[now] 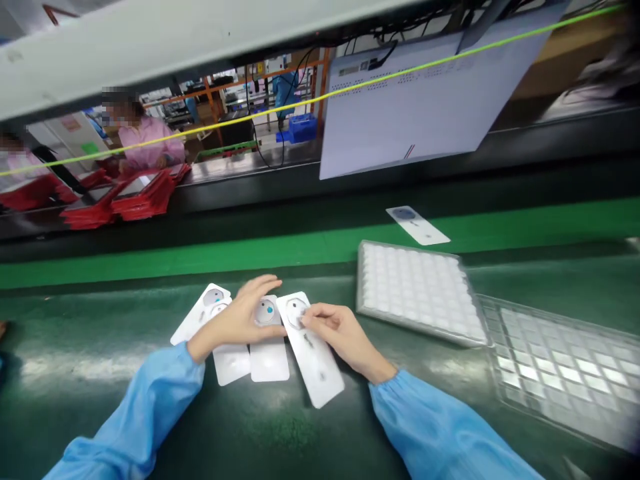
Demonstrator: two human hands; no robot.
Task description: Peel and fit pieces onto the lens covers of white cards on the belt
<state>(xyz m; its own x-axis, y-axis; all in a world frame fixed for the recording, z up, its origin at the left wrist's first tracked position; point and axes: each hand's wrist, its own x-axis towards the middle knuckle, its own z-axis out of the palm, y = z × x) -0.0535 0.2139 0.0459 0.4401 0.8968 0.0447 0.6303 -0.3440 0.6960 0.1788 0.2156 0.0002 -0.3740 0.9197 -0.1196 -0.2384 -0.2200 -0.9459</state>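
Note:
Several white plastic cards (270,360) lie fanned out on the dark green bench in front of me, each with a round recess near its top. My left hand (240,319) rests flat across the middle cards, fingers stretched out. My right hand (336,331) pinches its fingertips at the round recess of the rightmost card (314,357), which lies tilted; what the fingertips hold is too small to make out. Both arms wear light blue sleeves.
A white tray of small round parts (417,290) lies to the right, with a clear gridded tray (560,363) beside it. One more card (417,225) lies on the green conveyor belt (200,257) behind. A person in pink sits across the line by red stacks (125,200).

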